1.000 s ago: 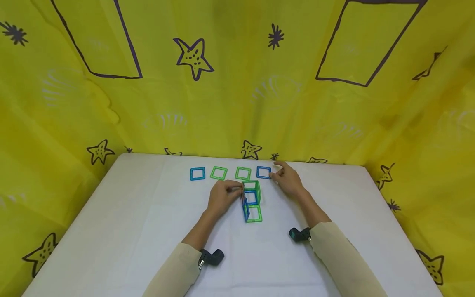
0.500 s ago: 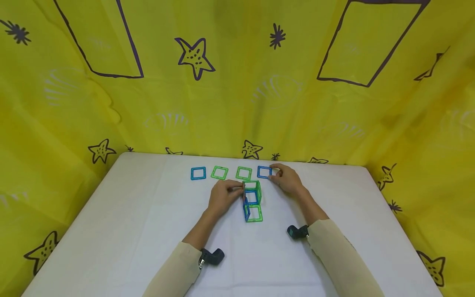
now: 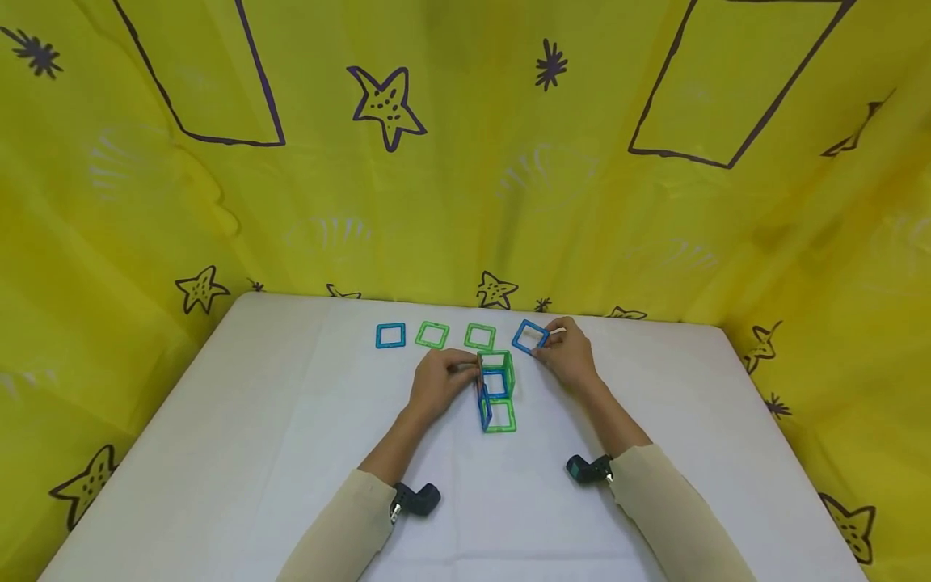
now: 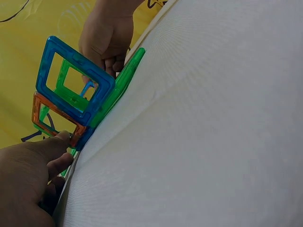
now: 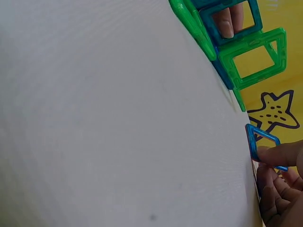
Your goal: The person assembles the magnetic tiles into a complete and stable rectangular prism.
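Left wrist view: the left hand (image 4: pixel 23 182) was cut off at the lower left corner, its fingertips hiding the orange tile's (image 4: pixel 49 116) lower corner. Right wrist view: the right hand (image 5: pixel 281 187) ran off the lower right edge, and the tile structure (image 5: pixel 227 40) was cropped at the top.

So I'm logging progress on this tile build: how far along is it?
Partly built. Done: the tile structure already has several green and blue squares standing, plus an orange one seen from the left wrist. In hand: the left hand steadies the structure's left side, while the right hand pinches a blue square tile, tilted up off the table. Left: three loose squares lie in the back row.
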`<state>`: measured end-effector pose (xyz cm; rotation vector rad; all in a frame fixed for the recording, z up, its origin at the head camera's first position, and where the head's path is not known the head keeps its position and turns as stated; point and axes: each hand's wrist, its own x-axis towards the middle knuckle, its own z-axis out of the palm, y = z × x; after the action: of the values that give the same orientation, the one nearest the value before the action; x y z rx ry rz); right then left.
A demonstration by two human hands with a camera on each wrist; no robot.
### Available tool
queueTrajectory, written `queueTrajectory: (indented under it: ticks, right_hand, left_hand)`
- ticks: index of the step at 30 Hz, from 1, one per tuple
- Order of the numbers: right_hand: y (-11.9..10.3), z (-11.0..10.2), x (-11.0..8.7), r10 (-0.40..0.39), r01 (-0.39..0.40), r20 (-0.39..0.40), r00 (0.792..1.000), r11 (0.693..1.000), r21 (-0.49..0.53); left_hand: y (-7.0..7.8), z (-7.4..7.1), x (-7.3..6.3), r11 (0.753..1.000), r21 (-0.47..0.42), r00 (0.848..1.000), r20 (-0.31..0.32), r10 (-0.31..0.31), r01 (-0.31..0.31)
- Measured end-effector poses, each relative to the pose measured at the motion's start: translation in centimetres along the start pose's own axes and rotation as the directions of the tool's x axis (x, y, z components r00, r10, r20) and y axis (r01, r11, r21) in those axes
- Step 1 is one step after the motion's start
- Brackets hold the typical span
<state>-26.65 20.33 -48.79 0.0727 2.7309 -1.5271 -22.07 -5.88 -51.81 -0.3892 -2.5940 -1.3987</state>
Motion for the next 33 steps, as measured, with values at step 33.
queueTrajectory:
  ticks: [33]
  right_hand:
    - [-0.7, -1.1, -5.4, -0.084, 0.084, 0.04, 0.996, 0.996, -0.015]
  left_hand:
    - [0.3, 0.1, -0.1, 1.0, -0.01, 1.0, -0.003, -0.019, 0.019]
